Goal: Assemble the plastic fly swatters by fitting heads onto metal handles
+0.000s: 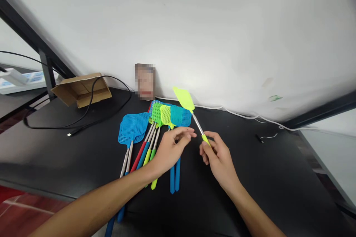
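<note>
My right hand (219, 157) grips a yellow-green fly swatter (184, 99) by its handle. Its metal shaft slants up and left, and the head is raised above the table. My left hand (174, 146) hovers just left of that shaft with fingers stretched out and holding nothing. Beneath and behind it lie several fly swatters, among them a green one (157, 113), a yellow one (167, 114) and a teal one (178, 116) with overlapping heads. Left of these, blue fly swatters (135, 125) lie stacked, their handles partly hidden by my left forearm.
The black table (267, 177) meets a white wall (211, 37). An open cardboard box (86, 89) and a black cable (91, 100) are at the left. A blurred-out box (145, 81) leans on the wall. A white cord (228, 111) runs along the back edge.
</note>
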